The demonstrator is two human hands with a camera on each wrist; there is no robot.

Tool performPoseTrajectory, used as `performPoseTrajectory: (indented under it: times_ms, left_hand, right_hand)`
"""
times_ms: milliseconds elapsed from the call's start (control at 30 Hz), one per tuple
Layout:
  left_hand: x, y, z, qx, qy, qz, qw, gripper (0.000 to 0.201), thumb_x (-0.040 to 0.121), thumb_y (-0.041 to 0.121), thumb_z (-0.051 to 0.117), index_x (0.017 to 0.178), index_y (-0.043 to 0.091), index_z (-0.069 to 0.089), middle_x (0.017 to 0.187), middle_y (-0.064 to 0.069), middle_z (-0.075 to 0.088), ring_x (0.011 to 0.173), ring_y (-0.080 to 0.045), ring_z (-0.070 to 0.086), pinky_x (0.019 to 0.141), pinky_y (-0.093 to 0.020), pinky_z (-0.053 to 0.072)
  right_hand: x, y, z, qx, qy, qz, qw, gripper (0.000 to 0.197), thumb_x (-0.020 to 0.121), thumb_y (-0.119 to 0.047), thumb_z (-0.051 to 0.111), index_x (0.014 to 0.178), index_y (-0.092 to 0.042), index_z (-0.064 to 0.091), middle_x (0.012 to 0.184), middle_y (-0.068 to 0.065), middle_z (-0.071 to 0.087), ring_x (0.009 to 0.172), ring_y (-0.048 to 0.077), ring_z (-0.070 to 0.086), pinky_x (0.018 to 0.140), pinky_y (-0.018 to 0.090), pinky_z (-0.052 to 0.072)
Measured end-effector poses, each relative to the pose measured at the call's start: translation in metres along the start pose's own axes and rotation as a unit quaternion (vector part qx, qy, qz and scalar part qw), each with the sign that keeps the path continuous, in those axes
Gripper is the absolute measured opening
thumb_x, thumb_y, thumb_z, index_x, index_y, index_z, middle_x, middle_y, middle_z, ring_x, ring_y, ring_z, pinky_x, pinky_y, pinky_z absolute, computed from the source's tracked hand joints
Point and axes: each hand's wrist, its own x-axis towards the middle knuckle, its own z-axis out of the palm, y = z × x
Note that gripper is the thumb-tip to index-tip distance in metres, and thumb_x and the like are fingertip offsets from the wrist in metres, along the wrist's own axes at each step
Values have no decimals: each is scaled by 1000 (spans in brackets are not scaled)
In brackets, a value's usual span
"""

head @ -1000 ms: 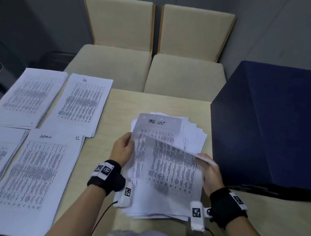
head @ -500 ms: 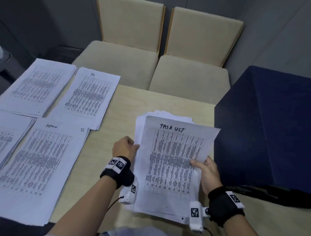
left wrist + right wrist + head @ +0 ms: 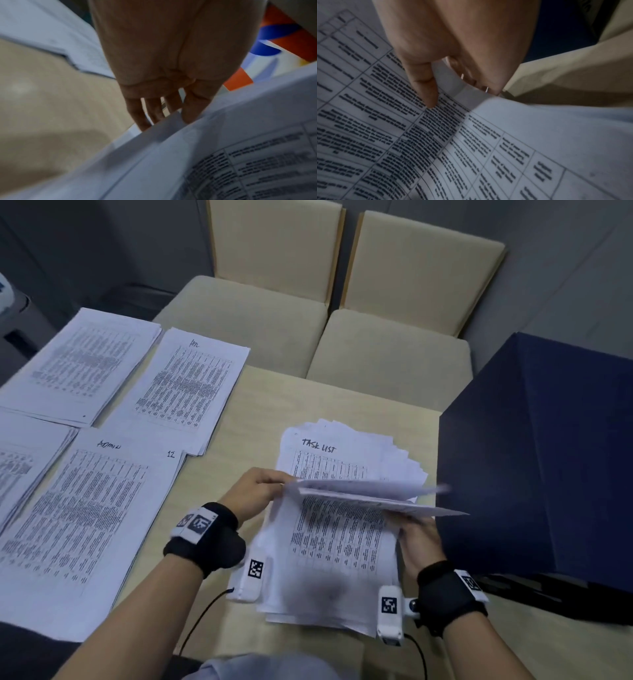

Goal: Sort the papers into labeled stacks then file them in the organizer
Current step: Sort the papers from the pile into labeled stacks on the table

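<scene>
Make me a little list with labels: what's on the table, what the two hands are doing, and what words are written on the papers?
Table: tan tabletop
Sorted stacks: four on the left; one reads ADMIN, another's heading is too small to read
Working pile: TASK LIST pile, loosely fanned
Left hand: grips the lifted sheets at their left edge
Right hand: holds the sheets' right edge
Beside the pile: dark blue box on the right
Behind: two beige chairs
</scene>
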Motion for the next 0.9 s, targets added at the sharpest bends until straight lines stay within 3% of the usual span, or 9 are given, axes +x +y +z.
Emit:
performPoseTrajectory:
  times_ms: [100, 200, 300, 433, 500, 567, 700, 800, 900]
  left_hand:
    - [5, -13, 6, 170, 155, -43, 972, 24, 88, 8, 58, 110, 14, 66, 111, -3, 69, 100, -21, 63, 92, -34, 50]
    - [8, -14, 16, 235, 194, -95, 948, 23, 82, 29, 73, 91, 12, 61, 87, -4, 65, 82, -25, 61, 73, -32, 49]
    - [10, -7, 20, 321, 190, -85, 924, 29, 85, 31, 71, 71, 12, 53, 73, -6, 61, 72, -27, 58, 60, -29, 41]
    - [6, 18, 19, 519, 166, -54, 836, 35, 101, 34, 44, 95, 8, 66, 95, -14, 66, 90, -33, 64, 68, -34, 45]
    - [2, 28, 14, 553, 172, -28, 815, 42, 101, 42, 38, 94, 12, 68, 82, -8, 63, 77, -31, 62, 64, -32, 43]
    - [1, 30, 4, 505, 176, 27, 845, 37, 98, 44, 45, 79, 19, 66, 64, -1, 52, 64, -28, 54, 57, -29, 35]
    - [-4, 14, -10, 111, 22, 90, 990, 21, 90, 26, 62, 72, 18, 67, 59, 9, 59, 57, -9, 51, 59, -25, 40]
    - [-10, 8, -6, -16, -25, 48, 998, 15, 85, -7, 64, 90, 3, 74, 74, 4, 74, 66, -5, 66, 67, -24, 52]
    - [-5, -6, -2, 120, 35, 39, 991, 28, 80, 6, 73, 106, 13, 72, 100, 6, 73, 91, -13, 70, 85, -30, 54]
  right_hand:
    - [0, 5, -2, 12, 10, -21, 1000, 18, 83, 5, 65, 92, -9, 70, 91, 0, 76, 89, 11, 71, 82, 26, 54]
    - [-1, 12, -10, -2, 24, 11, 1000, 22, 81, -28, 75, 90, -20, 57, 82, -8, 67, 86, 6, 64, 61, 11, 50]
    - [-1, 9, -13, -15, 52, -7, 998, 16, 100, -14, 50, 100, -21, 64, 99, -5, 66, 100, 18, 60, 70, 23, 52]
    - [0, 7, -12, -48, 71, -11, 996, 25, 93, -7, 51, 96, -20, 73, 106, 0, 72, 108, 25, 65, 95, 44, 51]
    - [-1, 10, -13, -37, 70, -7, 997, 21, 89, 1, 51, 88, -9, 68, 93, 4, 73, 96, 24, 69, 85, 36, 55]
    - [-4, 6, -9, -35, 49, -13, 998, 20, 91, 3, 50, 81, -7, 64, 77, -3, 72, 77, 10, 68, 72, 25, 52]
    - [1, 0, -4, -14, 52, -1, 999, 28, 80, 19, 47, 72, -3, 62, 60, -3, 68, 65, 15, 61, 62, 19, 50]
    - [0, -3, -1, -13, 11, -8, 1000, 24, 81, 18, 48, 81, 2, 66, 75, 5, 74, 77, 20, 68, 73, 22, 54]
    - [-2, -1, -4, -24, 5, -11, 1000, 19, 82, 14, 54, 93, 4, 66, 95, 14, 74, 99, 30, 67, 94, 40, 50]
